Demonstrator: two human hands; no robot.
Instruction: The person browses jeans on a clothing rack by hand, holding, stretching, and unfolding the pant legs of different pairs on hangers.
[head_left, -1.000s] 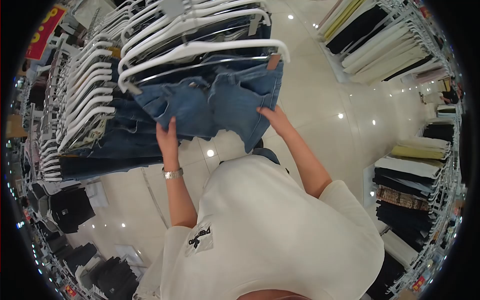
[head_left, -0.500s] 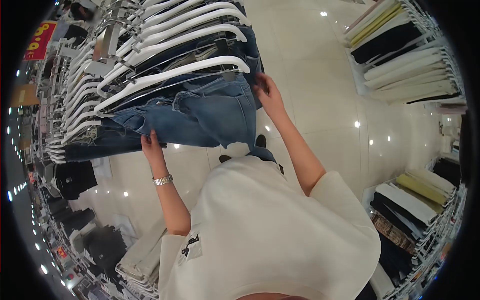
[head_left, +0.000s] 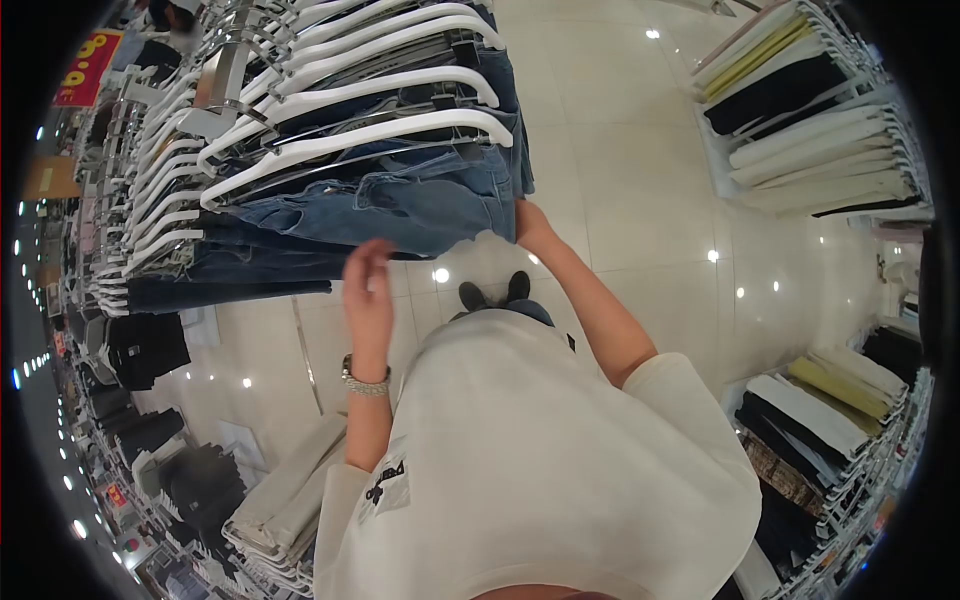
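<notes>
A pair of blue jeans (head_left: 420, 212) hangs at the near end of the rack, clipped to a white hanger (head_left: 360, 137). At the right edge of the denim is my right hand (head_left: 533, 225); its fingers are hidden behind the cloth, so their grip does not show. My left hand (head_left: 369, 285), wearing a metal watch (head_left: 366, 378) at the wrist, is raised by the lower edge of the jeans. Motion smears its fingers, and I cannot tell whether they touch the cloth.
More white hangers (head_left: 400, 82) with jeans crowd the metal rail (head_left: 228, 75). Trousers hang on racks at the right, including a pale group (head_left: 815, 150) and an olive pair (head_left: 840, 390). Dark garments (head_left: 150, 350) hang at the left. Glossy floor tiles (head_left: 640, 220) run between the racks.
My left hand has left the lower left of the jeans and moved right and slightly up. My right hand has shifted down along the side edge. The jeans' lower edge sits higher.
</notes>
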